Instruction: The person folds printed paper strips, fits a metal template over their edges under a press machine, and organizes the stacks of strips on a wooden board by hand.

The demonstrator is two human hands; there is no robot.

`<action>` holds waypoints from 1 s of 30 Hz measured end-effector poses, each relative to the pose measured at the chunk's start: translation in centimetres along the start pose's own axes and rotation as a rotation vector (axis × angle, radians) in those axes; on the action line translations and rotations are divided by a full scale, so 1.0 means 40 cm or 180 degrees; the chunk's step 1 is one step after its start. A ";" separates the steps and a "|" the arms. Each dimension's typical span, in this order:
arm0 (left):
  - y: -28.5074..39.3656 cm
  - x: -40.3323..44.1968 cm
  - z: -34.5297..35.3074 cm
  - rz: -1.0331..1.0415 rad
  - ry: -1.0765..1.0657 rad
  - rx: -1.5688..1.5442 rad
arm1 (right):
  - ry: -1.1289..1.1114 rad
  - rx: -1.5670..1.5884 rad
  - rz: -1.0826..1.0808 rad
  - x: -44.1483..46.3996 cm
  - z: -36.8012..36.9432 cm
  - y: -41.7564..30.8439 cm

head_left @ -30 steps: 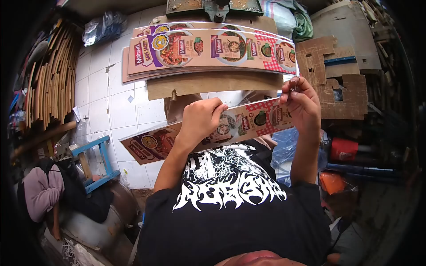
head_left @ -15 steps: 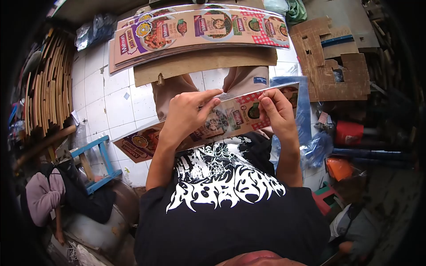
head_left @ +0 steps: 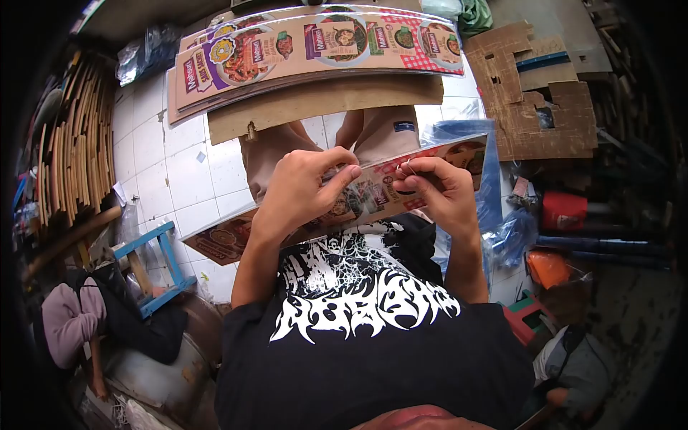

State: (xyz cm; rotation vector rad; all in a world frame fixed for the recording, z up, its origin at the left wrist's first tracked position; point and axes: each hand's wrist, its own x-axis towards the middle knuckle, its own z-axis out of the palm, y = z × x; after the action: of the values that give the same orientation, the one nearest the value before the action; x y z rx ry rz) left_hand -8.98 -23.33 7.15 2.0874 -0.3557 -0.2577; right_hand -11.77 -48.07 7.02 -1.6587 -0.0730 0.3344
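A long printed sign panel [head_left: 373, 197] with food pictures and a clear, glossy covering lies slanted across my lap. My left hand [head_left: 304, 190] is closed at its upper edge, thumb and forefinger pinching there near the middle. To the right, my right hand [head_left: 448, 193] is held over the panel's checked part, its fingertips pinched on a thin, shiny piece of wire or thread [head_left: 405, 168]. Whether this thin strand is fixed to the panel, I cannot tell.
A stack of similar printed panels [head_left: 287, 50] rests on a wooden board [head_left: 330, 106] ahead. Cut brown sheets [head_left: 530, 129] and blue plastic film [head_left: 491, 193] are on the right. A blue frame [head_left: 168, 251] stands left; other people sit at both lower corners.
My right hand has moved left along the panel, off its upper edge, and the thin strand now shows at its fingertips. My left hand stays at about the same place.
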 end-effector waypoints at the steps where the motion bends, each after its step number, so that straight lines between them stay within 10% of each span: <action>1: 0.005 0.002 -0.004 0.0127 -0.0068 0.0069 | 0.0006 -0.0003 0.0007 -0.001 0.001 0.000; 22: -0.078 0.002 -0.043 0.0393 0.0143 -0.0443 | 0.0594 -0.0756 -0.0283 0.061 0.127 -0.066; 30: -0.080 0.033 -0.047 0.0121 -0.0092 -0.0751 | -0.0355 -0.2513 -0.1867 0.144 0.082 -0.119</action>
State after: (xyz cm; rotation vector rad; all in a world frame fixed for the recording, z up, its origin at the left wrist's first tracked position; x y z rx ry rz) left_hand -6.65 -20.71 5.31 1.8448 -0.3639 -0.2931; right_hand -6.43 -42.93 10.43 -2.2841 -0.8474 -0.0757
